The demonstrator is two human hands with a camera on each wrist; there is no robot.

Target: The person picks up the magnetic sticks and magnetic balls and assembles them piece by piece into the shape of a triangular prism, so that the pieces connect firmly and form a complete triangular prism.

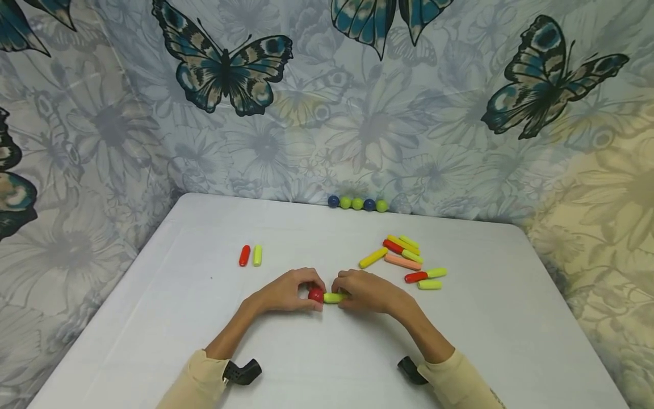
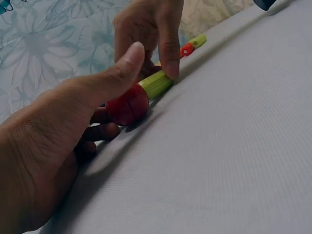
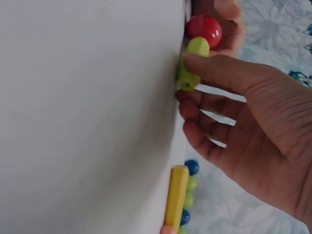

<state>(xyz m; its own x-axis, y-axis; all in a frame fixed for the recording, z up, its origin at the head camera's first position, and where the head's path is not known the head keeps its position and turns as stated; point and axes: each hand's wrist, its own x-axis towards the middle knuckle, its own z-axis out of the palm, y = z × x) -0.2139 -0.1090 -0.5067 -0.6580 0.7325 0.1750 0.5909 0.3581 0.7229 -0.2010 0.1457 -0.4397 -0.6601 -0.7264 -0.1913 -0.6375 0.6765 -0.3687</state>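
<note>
Head: left hand (image 1: 288, 291) curls round red ball (image 1: 315, 295), right hand (image 1: 370, 291) pinches green stick (image 1: 333, 297) touching it, at white table (image 1: 306, 352); left wrist: left hand's thumb stretches over ball; right wrist: right hand's spare fingers bend below stick

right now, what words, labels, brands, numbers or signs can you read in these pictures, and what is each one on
None can be read: no legible lettering on the red ball or green stick.
Small dark marks on the right sleeve: too small to tell if they are lettering.
</note>
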